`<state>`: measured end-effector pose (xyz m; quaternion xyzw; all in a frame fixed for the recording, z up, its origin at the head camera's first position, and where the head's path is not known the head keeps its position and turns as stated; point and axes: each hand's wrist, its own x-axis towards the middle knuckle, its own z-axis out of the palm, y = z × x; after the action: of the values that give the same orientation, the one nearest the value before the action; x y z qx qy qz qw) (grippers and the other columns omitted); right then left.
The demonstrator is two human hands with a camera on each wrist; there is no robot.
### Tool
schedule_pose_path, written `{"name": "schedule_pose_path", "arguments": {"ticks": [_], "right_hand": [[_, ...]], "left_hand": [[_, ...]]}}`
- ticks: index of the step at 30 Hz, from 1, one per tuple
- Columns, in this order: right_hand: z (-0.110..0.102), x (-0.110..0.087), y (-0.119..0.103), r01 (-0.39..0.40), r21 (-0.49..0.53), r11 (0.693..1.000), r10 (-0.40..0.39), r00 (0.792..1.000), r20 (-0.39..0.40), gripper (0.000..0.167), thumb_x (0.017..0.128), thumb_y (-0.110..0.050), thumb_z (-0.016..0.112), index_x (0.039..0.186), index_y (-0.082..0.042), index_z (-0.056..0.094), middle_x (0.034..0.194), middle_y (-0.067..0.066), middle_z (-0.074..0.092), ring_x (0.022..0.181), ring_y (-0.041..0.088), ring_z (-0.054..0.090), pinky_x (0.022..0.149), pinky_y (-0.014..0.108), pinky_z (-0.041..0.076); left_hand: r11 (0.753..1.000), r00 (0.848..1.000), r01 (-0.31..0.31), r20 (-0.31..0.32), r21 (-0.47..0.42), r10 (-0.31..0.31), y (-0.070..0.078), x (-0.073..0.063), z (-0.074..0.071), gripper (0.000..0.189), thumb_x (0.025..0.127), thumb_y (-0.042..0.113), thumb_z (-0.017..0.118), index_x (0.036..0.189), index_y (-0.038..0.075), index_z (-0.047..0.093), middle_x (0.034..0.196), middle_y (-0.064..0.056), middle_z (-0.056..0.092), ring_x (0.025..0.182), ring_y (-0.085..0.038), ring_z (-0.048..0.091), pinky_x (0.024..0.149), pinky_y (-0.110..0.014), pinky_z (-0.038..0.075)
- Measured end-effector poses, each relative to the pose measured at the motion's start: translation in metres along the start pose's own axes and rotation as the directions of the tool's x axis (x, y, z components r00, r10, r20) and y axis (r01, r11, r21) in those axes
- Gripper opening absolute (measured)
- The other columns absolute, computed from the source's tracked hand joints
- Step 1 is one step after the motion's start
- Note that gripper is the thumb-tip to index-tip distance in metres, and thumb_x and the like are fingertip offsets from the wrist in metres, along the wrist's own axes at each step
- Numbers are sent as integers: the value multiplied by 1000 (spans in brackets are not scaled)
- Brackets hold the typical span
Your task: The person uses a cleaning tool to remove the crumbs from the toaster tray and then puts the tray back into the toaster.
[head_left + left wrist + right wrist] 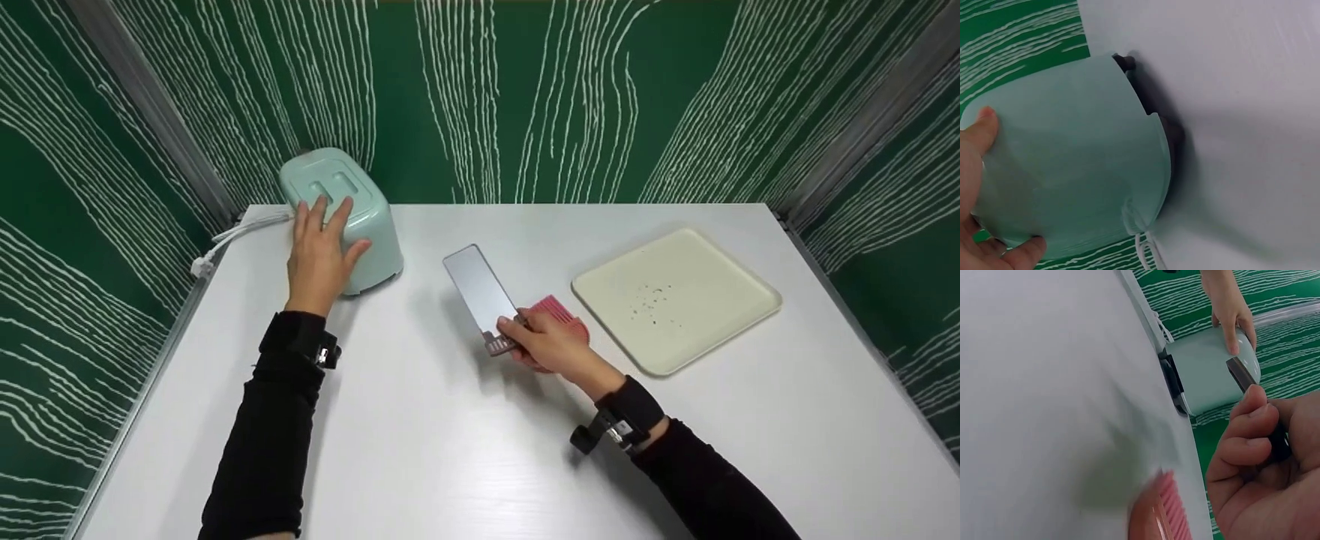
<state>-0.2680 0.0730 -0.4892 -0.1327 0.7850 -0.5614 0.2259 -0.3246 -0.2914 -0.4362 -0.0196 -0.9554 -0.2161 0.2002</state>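
Note:
A pale green toaster [382, 240] stands at the table's back left corner. My left hand [319, 259] lies over its top, fingers spread past the two slots, thumb along the right side. In the left wrist view, the thumb and fingers touch opposite edges of the toaster [1084, 157]. My right hand [551, 345] grips a flat silvery rectangular plate [480, 285] with a slotted brown end, raised over the table's middle. The same plate [1239, 372] shows edge-on in the right wrist view. A pink bristled brush [574, 322] is partly hidden by that hand; I cannot tell whether it is held.
A square cream tray [720, 315] with dark crumbs [652, 300] on it lies at the right. The toaster's white cord and plug [202, 266] reach past the table's left edge. Green walls with white lines surround the white table [435, 450].

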Motion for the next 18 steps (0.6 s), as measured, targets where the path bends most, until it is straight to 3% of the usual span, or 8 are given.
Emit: {"name": "schedule_pose_path", "arguments": {"ticks": [5,10,18], "right_hand": [[15,14,-6,-1,26,1000,-2,995,102,30,114,-32,53,104,-6,63,73,-5,60,59,4,47,51,16,38],[28,29,-8,-61,28,998,55,982,180,28,113,-37,55,106,-10,62,76,-4,63,63,6,51,55,18,41],[48,52,-15,-146,99,984,110,946,305,24,112,-32,57,109,-9,59,79,-2,64,65,7,52,57,18,43]], "left_hand": [[999,999,16,31,36,-17,4,3,-2,74,103,39,71,167,17,40,175,-25,27,165,-50,13,130,-67,30],[998,998,20,53,61,-24,7,5,-3,73,104,40,69,167,17,39,173,-25,30,165,-51,14,127,-66,36],[996,999,4,40,91,-7,7,6,-6,72,102,39,71,165,16,44,168,-26,39,162,-54,21,122,-65,44]]}}
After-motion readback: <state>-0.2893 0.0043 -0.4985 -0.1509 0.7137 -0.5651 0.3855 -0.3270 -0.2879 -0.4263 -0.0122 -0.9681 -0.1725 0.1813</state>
